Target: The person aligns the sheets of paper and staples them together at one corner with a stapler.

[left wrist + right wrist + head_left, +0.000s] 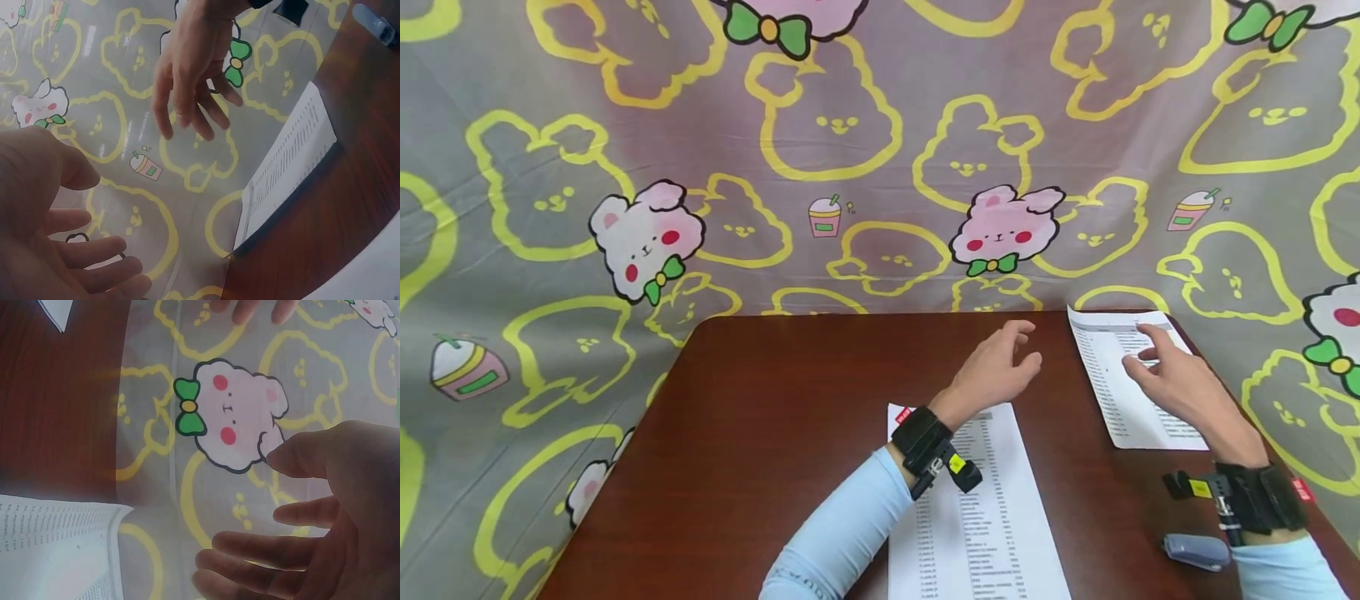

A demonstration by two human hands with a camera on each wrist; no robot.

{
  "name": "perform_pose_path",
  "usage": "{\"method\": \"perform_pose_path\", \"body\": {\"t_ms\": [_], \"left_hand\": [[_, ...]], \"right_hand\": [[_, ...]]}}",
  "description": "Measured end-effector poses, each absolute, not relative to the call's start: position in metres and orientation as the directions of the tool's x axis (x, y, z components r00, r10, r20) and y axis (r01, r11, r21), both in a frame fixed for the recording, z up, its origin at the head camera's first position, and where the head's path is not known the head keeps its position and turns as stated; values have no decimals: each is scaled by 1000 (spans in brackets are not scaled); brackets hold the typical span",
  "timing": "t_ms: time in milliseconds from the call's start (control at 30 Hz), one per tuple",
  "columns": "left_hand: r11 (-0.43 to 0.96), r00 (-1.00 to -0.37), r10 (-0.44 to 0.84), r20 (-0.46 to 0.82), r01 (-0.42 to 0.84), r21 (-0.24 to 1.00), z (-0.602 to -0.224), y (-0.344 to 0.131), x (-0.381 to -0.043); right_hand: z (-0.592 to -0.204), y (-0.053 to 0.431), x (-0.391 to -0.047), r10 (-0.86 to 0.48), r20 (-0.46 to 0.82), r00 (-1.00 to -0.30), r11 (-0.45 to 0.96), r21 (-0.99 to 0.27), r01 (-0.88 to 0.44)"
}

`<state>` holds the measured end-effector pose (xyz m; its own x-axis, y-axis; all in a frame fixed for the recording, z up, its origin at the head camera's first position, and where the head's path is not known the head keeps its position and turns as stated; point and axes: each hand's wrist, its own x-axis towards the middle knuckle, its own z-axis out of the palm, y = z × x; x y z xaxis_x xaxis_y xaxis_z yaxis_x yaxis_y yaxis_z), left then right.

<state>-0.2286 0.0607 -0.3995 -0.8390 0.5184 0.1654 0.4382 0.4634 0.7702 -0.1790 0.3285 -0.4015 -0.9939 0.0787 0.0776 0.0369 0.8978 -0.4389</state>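
Observation:
My left hand [996,371] is held in the air past the far end of a printed sheet [977,517], fingers relaxed and holding nothing. In the head view my right hand [1176,379] hovers in front of a second set of printed paper [1131,408] at the table's far right, its fingers loosely bent and apart. Both palms look bare in the wrist views, where the left hand [69,231] and right hand [312,531] show spread fingers. A small blue-grey stapler [1197,552] lies near the right wrist, untouched.
The dark brown table [760,433] ends at a hanging cloth [880,108] with bunny and cup prints behind it. The right-hand paper has a curled far corner near the table edge. A small red tag [1302,490] shows by the right wrist strap.

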Motion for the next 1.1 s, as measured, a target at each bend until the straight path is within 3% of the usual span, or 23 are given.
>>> {"method": "perform_pose_path", "body": {"t_ms": [1100], "left_hand": [[484,-904,427,32,258,836,-427,98,-244]], "right_hand": [[-411,359,-192,108,3,-994,881,-464,94]]}}
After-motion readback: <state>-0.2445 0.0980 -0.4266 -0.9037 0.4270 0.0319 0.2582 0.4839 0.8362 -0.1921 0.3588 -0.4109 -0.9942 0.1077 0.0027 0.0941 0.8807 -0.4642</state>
